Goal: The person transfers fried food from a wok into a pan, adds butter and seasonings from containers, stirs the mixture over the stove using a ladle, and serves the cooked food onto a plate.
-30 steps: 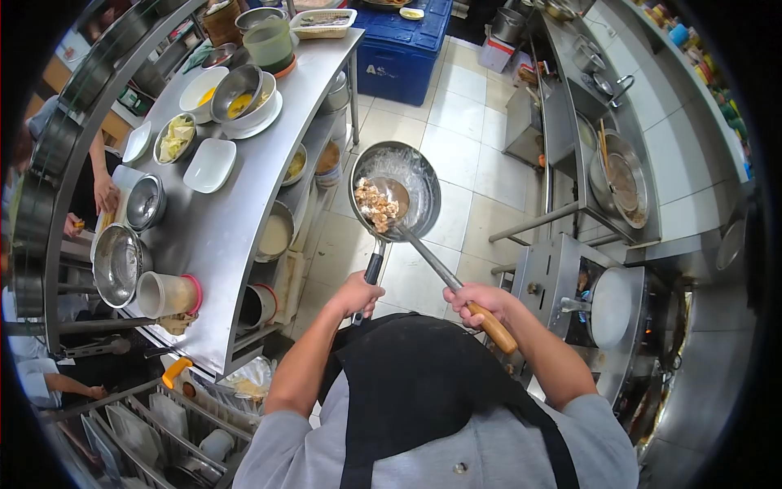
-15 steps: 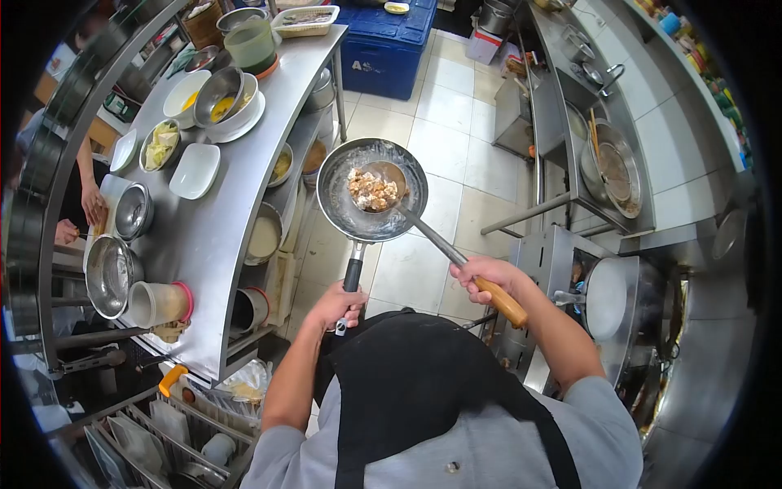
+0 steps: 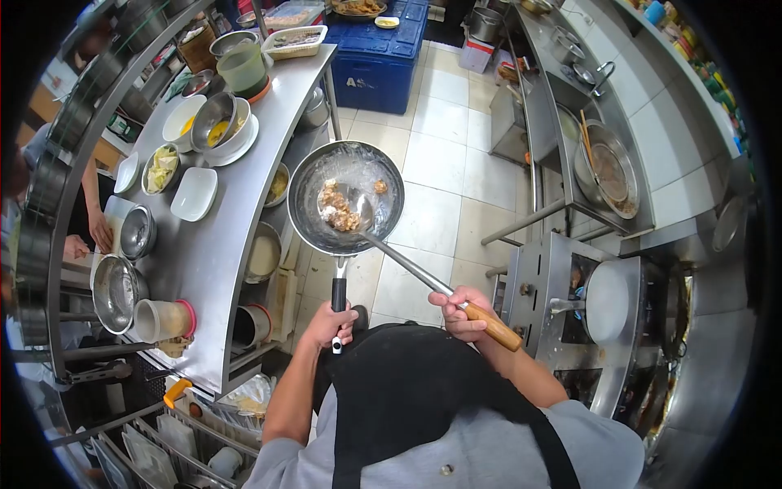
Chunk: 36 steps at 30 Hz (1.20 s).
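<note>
My left hand (image 3: 331,324) is wrapped round the black handle of a frying pan (image 3: 366,165), which hangs in the air above the aisle. Brown chunks of food coated in white (image 3: 336,210) lie in the pan, and one small piece sits apart toward its right side. In my right hand (image 3: 463,311) is the wooden handle of a metal ladle (image 3: 407,265). The ladle's bowl is down inside the pan, right beside the food; whether any food is still in it is hard to make out.
To the left, a steel table (image 3: 195,269) bears bowls, a white dish (image 3: 194,194) and plastic tubs. Another person's hand (image 3: 100,231) is beyond it. A stove with a white round pan (image 3: 607,303) stands right. A blue chest (image 3: 379,65) is ahead.
The pan has moved left and slightly nearer me. The ladle has tipped, and food that was gathered in its bowl now lies spread in the pan. My right hand has shifted left and lower.
</note>
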{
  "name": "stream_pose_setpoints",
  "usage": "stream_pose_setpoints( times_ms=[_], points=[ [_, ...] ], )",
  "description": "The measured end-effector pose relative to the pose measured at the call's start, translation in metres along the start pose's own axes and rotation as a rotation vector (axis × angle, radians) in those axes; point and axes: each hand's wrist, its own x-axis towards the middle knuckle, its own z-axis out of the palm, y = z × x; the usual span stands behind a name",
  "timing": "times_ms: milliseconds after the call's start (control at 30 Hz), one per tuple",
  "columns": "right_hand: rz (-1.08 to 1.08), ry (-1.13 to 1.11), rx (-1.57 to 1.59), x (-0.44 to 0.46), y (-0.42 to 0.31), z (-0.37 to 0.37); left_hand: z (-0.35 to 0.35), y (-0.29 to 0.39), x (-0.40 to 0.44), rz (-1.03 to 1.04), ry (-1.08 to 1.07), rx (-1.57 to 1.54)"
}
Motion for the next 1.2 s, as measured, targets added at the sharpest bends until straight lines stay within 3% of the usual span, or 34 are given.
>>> stream_pose_setpoints(
  times_ms=[200, 300, 333, 400, 533, 633, 700, 933, 1100, 1200],
  points=[
    [-0.104, 0.066, -0.094, -0.005, -0.018, 0.019, 0.003, -0.002, -0.015, 0.023, 0.051, -0.025],
    [-0.044, 0.562, -0.545, 0.001, -0.022, 0.054, 0.002, -0.005, -0.014, -0.001, 0.034, -0.022],
    [-0.045, 0.565, -0.548, 0.005, -0.018, 0.064, 0.003, -0.006, -0.013, 0.001, 0.030, -0.024],
    [-0.063, 0.893, -0.870, 0.014, -0.012, 0.077, 0.005, -0.006, -0.012, -0.007, 0.033, -0.031],
    [-0.068, 0.975, -0.953, 0.022, -0.004, 0.085, 0.005, -0.010, -0.010, -0.015, 0.046, -0.076],
    [-0.064, 0.977, -0.836, 0.020, -0.005, 0.082, 0.002, -0.010, -0.012, -0.015, 0.035, -0.073],
    [-0.064, 0.771, -0.509, 0.017, -0.005, 0.077, 0.001, -0.008, -0.015, -0.016, 0.071, 0.030],
    [-0.101, 0.680, -0.287, 0.039, 0.001, 0.099, -0.013, -0.011, -0.024, 0.042, 0.129, 0.285],
    [-0.092, 1.072, -0.924, 0.070, 0.006, 0.102, -0.020, -0.007, -0.025, -0.002, 0.092, 0.355],
    [-0.053, 0.979, -1.114, 0.067, 0.000, 0.078, -0.024, -0.004, -0.028, 0.002, 0.030, 0.314]
  ],
)
